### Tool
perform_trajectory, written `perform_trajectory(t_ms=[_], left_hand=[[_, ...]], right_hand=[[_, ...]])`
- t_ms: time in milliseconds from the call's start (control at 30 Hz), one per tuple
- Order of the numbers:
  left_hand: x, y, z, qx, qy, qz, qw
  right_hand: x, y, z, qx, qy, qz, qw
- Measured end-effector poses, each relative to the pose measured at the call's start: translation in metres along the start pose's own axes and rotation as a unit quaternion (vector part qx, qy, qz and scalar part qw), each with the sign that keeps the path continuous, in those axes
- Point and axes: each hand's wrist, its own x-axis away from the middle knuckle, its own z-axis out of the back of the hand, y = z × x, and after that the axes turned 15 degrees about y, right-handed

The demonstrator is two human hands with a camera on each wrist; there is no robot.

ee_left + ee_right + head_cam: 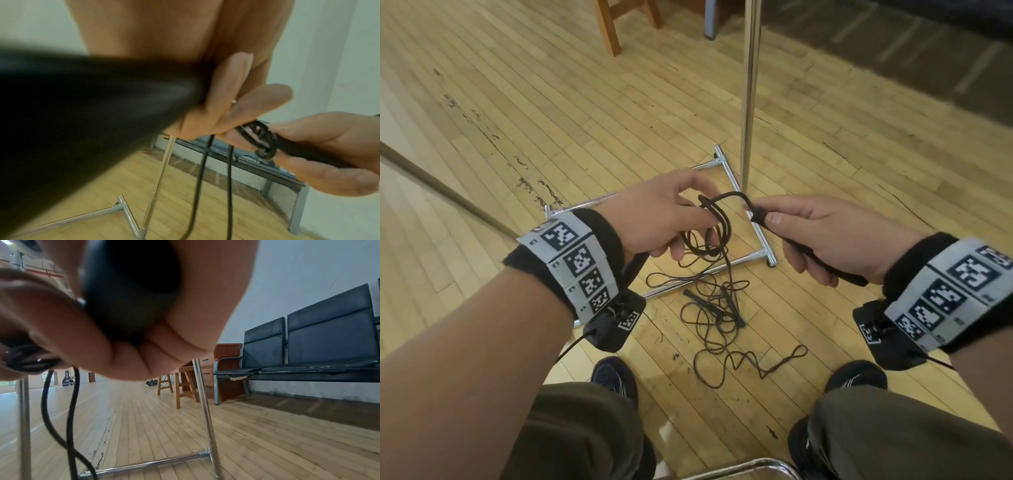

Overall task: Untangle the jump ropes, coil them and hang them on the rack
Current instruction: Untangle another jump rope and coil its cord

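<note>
A: Left hand (654, 219)?
B: Raised in front of the body at about the height of the other, back of hand up, forearm reaching in from lower left. Fingers curled, thumb and forefinger closed round the coiled rope (714, 233); a black handle (98, 104) lay across the palm.

A: Right hand (822, 236)?
B: Just beside the left, not touching it. Thumb lay along the top of the second handle (811, 257), fingers wrapped beneath, gripping.

A: Wrists?
B: Both wore black bands with printed markers. Both forearms bare.
</note>
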Motion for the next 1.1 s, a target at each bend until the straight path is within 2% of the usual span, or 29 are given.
perform_trajectory(t_ms=[133,233,300,500,600,700,833,1000,1100], left_hand=[[-0.004,-0.005,-0.003,-0.066,0.080,0.019,0.994],[-0.006,-0.008,-0.005,-0.166,0.140,0.016,0.976],[-0.007,-0.010,-0.006,-0.192,0.155,0.009,0.969],[0.000,-0.001,-0.010,-0.284,0.083,-0.062,0.953],[0.003,0.001,-0.016,-0.322,0.046,-0.067,0.943],[0.001,0.003,-0.022,-0.320,0.062,-0.045,0.944],[-0.002,0.005,-0.023,-0.348,0.103,-0.025,0.932],[0.001,0.004,-0.029,-0.260,0.017,-0.053,0.964],[0.001,0.003,-0.032,-0.210,-0.021,-0.072,0.975]], right_hand=[[-0.001,0.004,0.003,0.039,0.001,0.010,0.999],[-0.002,0.008,0.001,0.122,0.011,0.035,0.992],[-0.004,0.011,-0.003,0.155,0.022,0.049,0.986],[-0.003,0.007,-0.012,0.216,0.025,0.070,0.974],[-0.002,0.011,-0.016,0.227,0.008,0.084,0.970],[-0.002,0.012,-0.018,0.230,-0.003,0.095,0.969],[-0.003,0.013,-0.016,0.233,-0.005,0.102,0.967],[-0.006,0.016,-0.022,0.261,-0.022,0.081,0.962],[-0.006,0.016,-0.026,0.220,-0.038,0.055,0.973]])
